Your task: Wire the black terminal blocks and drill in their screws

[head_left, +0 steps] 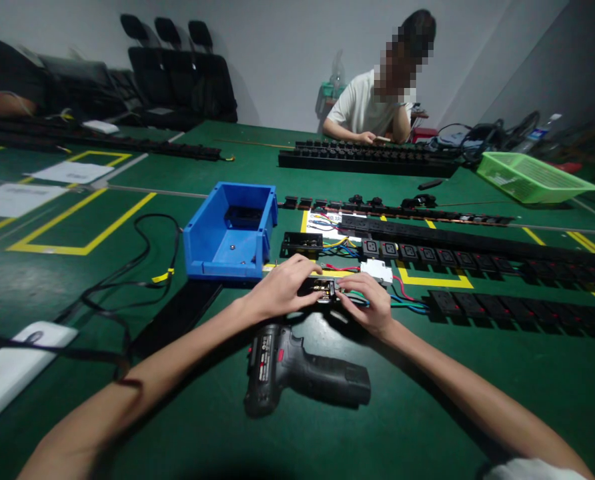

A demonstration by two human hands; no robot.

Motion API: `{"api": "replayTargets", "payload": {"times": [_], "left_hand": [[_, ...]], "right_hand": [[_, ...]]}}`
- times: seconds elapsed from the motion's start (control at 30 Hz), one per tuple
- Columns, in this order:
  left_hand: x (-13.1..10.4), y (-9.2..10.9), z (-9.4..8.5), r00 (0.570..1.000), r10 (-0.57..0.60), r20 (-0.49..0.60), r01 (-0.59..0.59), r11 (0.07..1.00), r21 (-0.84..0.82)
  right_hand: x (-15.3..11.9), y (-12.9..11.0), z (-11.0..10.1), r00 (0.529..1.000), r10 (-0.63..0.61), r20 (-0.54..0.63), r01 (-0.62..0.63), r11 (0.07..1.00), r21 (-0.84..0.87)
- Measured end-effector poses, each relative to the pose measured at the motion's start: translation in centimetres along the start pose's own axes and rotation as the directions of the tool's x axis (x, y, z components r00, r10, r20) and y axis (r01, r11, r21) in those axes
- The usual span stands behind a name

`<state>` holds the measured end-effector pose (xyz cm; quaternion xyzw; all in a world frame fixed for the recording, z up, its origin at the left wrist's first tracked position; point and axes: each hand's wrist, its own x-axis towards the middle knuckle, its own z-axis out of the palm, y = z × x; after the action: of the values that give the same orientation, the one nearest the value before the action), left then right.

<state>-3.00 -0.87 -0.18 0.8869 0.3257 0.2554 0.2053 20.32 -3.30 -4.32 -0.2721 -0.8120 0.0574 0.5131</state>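
Near the middle of the green counter (202, 423), a black terminal housing (322, 289) with brass-coloured contacts is gripped by the fingers of the left hand (288, 285) and right hand (369, 300), presumably to steady both ends. The cordless driver (302, 370) lies before it, probably for quick reach; its label lettering is illegible.
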Motion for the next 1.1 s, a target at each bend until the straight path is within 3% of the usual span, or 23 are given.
{"api": "replayTargets", "payload": {"times": [0.13,0.33,0.77,1.1], "left_hand": [[-0.1,-1.6,0.0,0.997,-0.050,0.052,0.041,0.985,0.167],[-0.5,-2.2,0.8,0.974,-0.101,0.205,0.073,0.987,0.140],[-0.4,-2.2,0.9,0.972,-0.089,0.215,0.084,0.996,0.033],[1.1,-0.5,1.3,0.961,-0.110,0.252,0.065,0.981,0.182]], "right_hand": [[-0.4,0.9,0.2,0.991,0.119,-0.064,-0.118,0.993,0.012],[-0.9,1.3,0.4,0.993,0.110,-0.048,-0.109,0.994,0.009],[-0.4,1.0,0.5,0.997,0.073,0.001,-0.073,0.997,-0.010],[-0.5,1.1,0.4,0.995,0.102,0.007,-0.101,0.995,-0.025]]}}
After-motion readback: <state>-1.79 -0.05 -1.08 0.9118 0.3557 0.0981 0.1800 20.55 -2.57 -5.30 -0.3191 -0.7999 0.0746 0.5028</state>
